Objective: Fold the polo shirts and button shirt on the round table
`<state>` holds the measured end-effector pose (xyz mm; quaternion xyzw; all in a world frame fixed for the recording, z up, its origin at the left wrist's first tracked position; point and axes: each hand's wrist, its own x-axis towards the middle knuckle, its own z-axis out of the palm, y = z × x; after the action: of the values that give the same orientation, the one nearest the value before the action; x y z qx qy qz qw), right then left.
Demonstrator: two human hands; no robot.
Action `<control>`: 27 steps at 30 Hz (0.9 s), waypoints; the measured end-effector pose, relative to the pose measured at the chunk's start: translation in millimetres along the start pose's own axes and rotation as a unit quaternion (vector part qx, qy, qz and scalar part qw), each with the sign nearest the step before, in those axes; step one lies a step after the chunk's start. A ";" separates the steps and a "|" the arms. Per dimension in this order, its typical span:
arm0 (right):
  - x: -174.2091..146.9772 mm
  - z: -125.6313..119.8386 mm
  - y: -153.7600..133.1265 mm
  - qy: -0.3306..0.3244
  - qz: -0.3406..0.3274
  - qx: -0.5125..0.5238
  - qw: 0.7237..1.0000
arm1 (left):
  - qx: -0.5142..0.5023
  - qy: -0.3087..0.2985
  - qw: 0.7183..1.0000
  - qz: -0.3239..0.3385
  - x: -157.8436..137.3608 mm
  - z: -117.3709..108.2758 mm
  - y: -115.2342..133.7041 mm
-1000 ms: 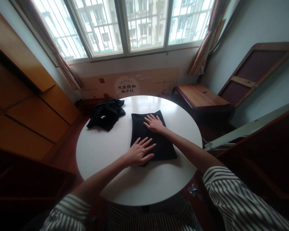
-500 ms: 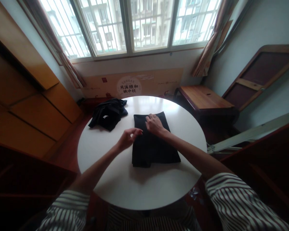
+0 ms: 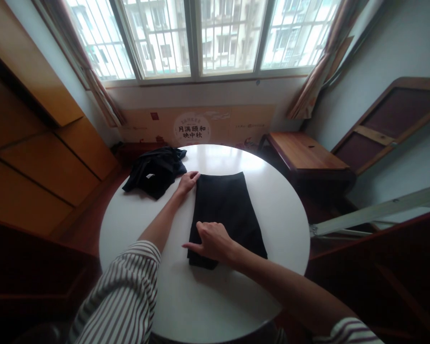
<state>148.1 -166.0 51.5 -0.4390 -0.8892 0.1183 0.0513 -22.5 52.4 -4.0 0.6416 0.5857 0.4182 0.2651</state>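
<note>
A folded black garment [image 3: 224, 200] lies flat on the white round table [image 3: 129, 229], narrower at its far end and wider toward me. At its far left corner is my left hand [image 3: 189, 182], the fingers closed together on the edge. My right hand [image 3: 215, 241] rests on the near left part of the cloth, thumb stretched out past the left edge and fingers bent over the fabric. It presses on the garment without gripping it. Under that hand, part of the near edge is hidden.
A crumpled pile of black clothing [image 3: 154, 174] with a small white label sits at the table's far left. Behind the table stand a printed cardboard panel [image 3: 215, 124] and a low wooden stand [image 3: 304, 150]. Wooden cabinets [image 3: 36, 162] line the left side.
My left hand has moved away from me to the garment's far left corner. My right hand has come from the far end to the near left part. The view has shifted slightly.
</note>
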 end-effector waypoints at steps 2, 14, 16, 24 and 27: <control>-1.4 1.6 -2.6 -0.006 0.003 -0.003 1.000 | 0.003 -0.008 1.000 -0.008 3.7 -0.4 -4.4; -6.8 -0.2 -2.2 -0.054 -0.102 -0.007 0.993 | 0.013 -0.006 0.997 -0.080 15.0 -11.9 -9.5; -7.6 -1.3 -2.4 -0.054 -0.096 -0.003 0.994 | 0.016 -0.019 0.996 -0.085 15.2 -15.8 -9.0; -8.6 -1.7 -2.7 -0.047 -0.071 0.017 0.996 | 0.065 -0.055 0.990 -0.115 8.5 -39.9 9.0; -8.9 -2.2 -3.4 -0.045 -0.069 0.014 0.997 | 0.122 -0.114 0.977 -0.132 6.1 -49.4 19.6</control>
<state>151.3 -174.7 54.6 -0.3703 -0.9169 0.1469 0.0251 -54.2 47.6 38.9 0.6299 0.6774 0.2293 0.3029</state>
